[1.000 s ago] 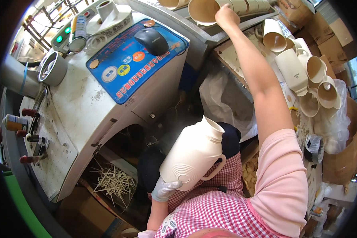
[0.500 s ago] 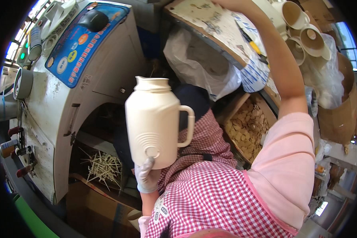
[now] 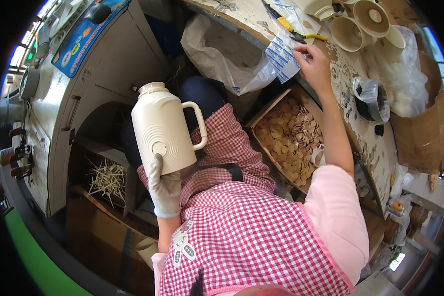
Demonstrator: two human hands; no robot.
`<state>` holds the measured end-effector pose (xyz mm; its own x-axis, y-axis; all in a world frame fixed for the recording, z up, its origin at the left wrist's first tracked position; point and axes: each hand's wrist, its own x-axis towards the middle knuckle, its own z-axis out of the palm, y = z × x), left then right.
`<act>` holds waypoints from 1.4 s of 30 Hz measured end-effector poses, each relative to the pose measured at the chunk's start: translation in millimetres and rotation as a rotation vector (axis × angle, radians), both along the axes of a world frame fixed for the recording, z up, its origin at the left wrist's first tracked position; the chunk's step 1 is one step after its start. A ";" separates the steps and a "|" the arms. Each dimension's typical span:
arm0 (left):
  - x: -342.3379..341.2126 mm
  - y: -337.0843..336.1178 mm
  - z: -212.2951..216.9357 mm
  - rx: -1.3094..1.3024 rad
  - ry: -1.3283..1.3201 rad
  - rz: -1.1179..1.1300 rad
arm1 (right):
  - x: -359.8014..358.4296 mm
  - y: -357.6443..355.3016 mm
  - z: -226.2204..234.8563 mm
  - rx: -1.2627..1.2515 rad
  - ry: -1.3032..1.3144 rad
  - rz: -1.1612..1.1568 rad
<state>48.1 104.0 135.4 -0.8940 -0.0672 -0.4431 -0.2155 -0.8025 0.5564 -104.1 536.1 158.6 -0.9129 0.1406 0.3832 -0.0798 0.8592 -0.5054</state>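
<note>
My left hand (image 3: 164, 190), in a pale work glove with grey fingertips, grips a cream plastic jug (image 3: 158, 128) low on its body. The jug stands nearly upright over my lap, tilted slightly, its handle to the right. Concentric ridges circle a round recess on its front, and my thumb lies just below that. My bare right hand (image 3: 314, 66) is at the bench edge, thumb and forefinger drawn together beside a blue-and-white patterned sheet (image 3: 282, 56). Whatever is between the fingertips is too small to make out. The sheet hangs over the bench edge.
Yellow-and-black hand tools (image 3: 284, 22) lie on the bench (image 3: 348, 106) near cream cup-shaped parts (image 3: 348, 34). Below is a box of small flat discs (image 3: 286, 133). A clear plastic bag (image 3: 222, 54) hangs left of the sheet. Thin sticks (image 3: 107, 182) are heaped at lower left.
My right hand has come back from the far end of the bench to beside the patterned sheet. My left hand still holds the jug, now lower and further left in view. The view has shifted.
</note>
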 end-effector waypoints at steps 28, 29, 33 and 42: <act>-1.4 -8.3 -18.0 0.106 -0.124 0.020 | 104.7 -3.1 -134.2 0.122 -1.189 0.041; -1.9 -9.6 -20.7 0.130 -0.117 0.018 | 116.6 1.8 -168.8 0.128 -1.022 -0.066; 0.5 -12.3 -28.3 0.164 -0.092 -0.002 | 134.0 10.2 -272.5 -0.114 -0.748 -0.550; 12.2 -8.4 -37.9 0.090 0.008 -0.013 | 140.4 -15.2 -142.5 -1.056 -0.657 -0.319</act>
